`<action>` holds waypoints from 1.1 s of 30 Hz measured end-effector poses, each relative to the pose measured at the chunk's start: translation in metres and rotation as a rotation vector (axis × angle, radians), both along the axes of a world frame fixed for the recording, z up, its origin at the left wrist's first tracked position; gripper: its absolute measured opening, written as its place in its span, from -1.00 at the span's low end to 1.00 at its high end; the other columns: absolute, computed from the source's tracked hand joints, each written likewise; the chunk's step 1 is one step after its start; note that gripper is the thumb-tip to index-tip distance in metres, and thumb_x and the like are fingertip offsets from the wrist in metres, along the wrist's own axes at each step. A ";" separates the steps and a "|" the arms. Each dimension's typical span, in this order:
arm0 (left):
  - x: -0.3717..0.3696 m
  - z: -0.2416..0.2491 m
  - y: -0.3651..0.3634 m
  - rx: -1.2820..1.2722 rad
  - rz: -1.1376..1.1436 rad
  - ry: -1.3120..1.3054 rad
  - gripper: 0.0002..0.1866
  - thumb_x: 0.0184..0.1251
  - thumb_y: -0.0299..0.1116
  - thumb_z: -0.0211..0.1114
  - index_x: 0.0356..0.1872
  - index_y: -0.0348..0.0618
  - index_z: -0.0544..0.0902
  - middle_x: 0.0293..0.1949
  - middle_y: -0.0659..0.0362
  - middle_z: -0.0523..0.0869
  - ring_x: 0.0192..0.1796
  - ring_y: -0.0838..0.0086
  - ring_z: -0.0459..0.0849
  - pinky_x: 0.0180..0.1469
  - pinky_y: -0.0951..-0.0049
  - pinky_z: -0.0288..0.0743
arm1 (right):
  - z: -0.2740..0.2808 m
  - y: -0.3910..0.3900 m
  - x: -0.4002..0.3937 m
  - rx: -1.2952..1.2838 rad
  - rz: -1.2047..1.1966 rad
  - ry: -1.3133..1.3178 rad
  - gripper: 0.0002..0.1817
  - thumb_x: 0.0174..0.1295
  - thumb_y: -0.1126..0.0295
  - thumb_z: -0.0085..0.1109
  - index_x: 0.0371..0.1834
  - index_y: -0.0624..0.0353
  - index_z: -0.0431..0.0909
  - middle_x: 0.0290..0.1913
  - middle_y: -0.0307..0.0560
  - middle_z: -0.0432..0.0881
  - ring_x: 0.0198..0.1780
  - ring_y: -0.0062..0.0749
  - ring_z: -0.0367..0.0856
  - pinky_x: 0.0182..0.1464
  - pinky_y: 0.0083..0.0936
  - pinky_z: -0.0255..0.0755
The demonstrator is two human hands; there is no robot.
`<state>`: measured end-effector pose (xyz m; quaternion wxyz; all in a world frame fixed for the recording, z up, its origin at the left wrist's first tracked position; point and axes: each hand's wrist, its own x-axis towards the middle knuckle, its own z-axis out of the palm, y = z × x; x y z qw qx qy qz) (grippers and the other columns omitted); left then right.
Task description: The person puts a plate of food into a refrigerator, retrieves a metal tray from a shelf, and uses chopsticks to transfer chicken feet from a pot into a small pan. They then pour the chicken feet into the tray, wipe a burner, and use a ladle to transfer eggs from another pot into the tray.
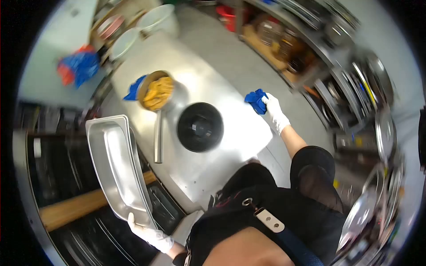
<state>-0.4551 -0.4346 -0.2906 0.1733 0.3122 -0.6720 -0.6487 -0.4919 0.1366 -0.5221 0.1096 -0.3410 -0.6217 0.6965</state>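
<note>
My left hand [151, 236], in a white glove, grips the near end of a long steel pan [116, 164]; a second pan edge shows close beside it. The pan is tilted at the left of the steel table. My right hand [276, 111], also gloved in white, holds a crumpled blue cloth [256, 101] off the table's right edge. On the steel table [191, 66] stand a black bowl [200, 127] and a long-handled steel pot [158, 137] with yellow-orange food [158, 93] in it. Another blue cloth [134, 88] lies behind the pot.
White tubs [157, 19] stand at the table's far end. Steel shelving [310, 40] with jars and trays runs along the right, with metal lids [384, 133] near the wall. Dark glass-fronted units [66, 168] are at the left. A red bucket [227, 17] stands on the floor.
</note>
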 end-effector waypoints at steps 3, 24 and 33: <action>-0.096 -0.030 0.026 0.459 -0.232 -0.093 -0.42 0.18 -0.19 0.28 0.20 -0.29 0.46 0.07 0.03 0.58 0.06 0.24 0.60 0.08 0.25 0.54 | 0.036 0.007 0.103 -0.713 -0.483 0.287 -0.76 0.30 0.45 0.16 0.00 0.26 0.53 -0.10 -0.06 0.70 -0.07 -0.36 0.66 -0.03 -0.39 0.53; -0.033 0.167 -0.442 0.650 -1.182 -0.301 -0.45 0.17 -0.40 0.15 0.26 -0.17 0.41 0.09 0.01 0.58 0.10 0.18 0.62 0.12 0.14 0.58 | 0.169 -0.947 0.433 -0.045 -0.607 -0.003 -0.59 0.16 0.52 0.21 0.12 0.26 0.48 0.07 -0.14 0.62 0.12 -0.34 0.57 0.21 -0.36 0.42; 0.112 0.097 -0.183 0.579 -1.421 -0.518 -0.52 0.07 -0.51 0.22 0.11 -0.22 0.53 -0.01 0.10 0.64 0.02 0.34 0.63 0.11 0.38 0.50 | 0.221 -0.780 0.591 0.212 -0.980 -0.220 -0.44 -0.09 0.74 0.14 0.11 0.32 0.47 0.01 -0.07 0.68 0.00 -0.33 0.68 0.11 -0.43 0.54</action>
